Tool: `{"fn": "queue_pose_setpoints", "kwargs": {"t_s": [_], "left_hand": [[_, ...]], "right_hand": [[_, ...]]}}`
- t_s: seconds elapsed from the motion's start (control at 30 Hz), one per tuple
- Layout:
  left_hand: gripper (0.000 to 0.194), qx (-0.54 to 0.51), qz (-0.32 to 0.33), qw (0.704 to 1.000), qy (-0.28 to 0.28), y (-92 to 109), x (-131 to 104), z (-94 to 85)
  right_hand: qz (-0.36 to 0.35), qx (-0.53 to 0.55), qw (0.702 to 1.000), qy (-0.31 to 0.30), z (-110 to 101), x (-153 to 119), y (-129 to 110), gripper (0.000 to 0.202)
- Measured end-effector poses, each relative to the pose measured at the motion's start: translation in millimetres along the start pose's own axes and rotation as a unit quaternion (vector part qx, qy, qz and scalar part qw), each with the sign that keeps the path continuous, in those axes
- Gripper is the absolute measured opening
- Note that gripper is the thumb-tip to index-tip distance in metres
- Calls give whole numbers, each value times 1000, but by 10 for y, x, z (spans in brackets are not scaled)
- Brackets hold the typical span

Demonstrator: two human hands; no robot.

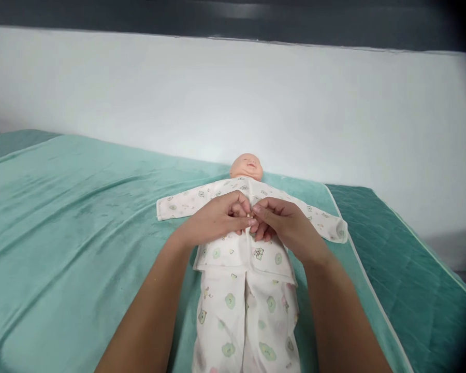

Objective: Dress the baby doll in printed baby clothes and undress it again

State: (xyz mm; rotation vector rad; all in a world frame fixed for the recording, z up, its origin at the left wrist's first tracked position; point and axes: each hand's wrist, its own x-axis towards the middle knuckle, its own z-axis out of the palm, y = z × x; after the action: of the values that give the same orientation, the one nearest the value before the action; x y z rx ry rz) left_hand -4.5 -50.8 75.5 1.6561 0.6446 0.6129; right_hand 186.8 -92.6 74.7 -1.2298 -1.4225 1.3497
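A baby doll [247, 166] lies on its back, dressed in a white patterned top [221, 256] and white patterned trousers [230, 316]. Both sleeves are spread out to the sides. At the middle of the chest, my left hand [227, 217] pinches the front edge of the top between thumb and fingers. Close against it, my right hand [277, 220] pinches the other side of the same front edge. The fingertips nearly meet over the centre line and hide the fastening there.
A light green blanket [81, 223] lies wrinkled under the doll. To the right is a darker green quilted cover [404, 269]. Behind the bed rises a white wall [202, 98] with a dark band along its top.
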Motion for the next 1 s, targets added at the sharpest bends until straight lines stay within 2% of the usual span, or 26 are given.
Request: {"fn": "queue_pose_setpoints", "kwargs": {"t_s": [0.23,0.63,0.83,1.0], "left_hand": [[24,-16,-3,1000,10,-20,-3,-23],[29,-68,6,998,7,-61,25,-59],[22,-67,3,998,-17,-56,22,-56],[24,-49,5,999,-18,-31,17,-45]], "right_hand": [[3,-6,1000,-20,8,-12,-13,34],[-21,7,995,-99,-76,-40,22,21],[-20,18,995,-95,-65,-31,36,20],[-22,39,995,-85,-59,-16,63,21]]}}
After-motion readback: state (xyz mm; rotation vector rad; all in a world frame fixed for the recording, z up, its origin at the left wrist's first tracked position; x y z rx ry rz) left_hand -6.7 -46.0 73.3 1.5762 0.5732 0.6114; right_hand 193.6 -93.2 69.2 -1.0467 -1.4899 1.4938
